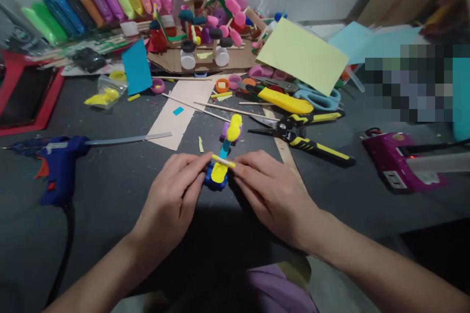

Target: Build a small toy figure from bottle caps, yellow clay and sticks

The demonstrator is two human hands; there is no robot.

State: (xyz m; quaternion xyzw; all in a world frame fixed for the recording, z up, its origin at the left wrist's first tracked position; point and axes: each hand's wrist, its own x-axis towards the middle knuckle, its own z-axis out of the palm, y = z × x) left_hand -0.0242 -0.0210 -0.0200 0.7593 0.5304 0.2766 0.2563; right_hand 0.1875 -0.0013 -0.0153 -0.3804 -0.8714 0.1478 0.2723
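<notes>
A small clay-and-stick piece [223, 154] lies on the dark table: a blue strip with yellow clay lumps at both ends, a purple lump at the far end and a blue base at the near end. My left hand [172, 195] and my right hand [271, 190] both pinch a short yellow-tipped stick [223, 161] laid across its near end, fingers closed on it from either side.
A blue glue gun [55, 161] lies at left. Yellow-handled pliers [304, 139], a yellow utility knife [284, 101] and blue scissors [317, 99] lie behind right. A purple device [398, 161] sits far right. Clay packs [95, 2], a clay structure [211, 24] and coloured paper [301, 56] crowd the back.
</notes>
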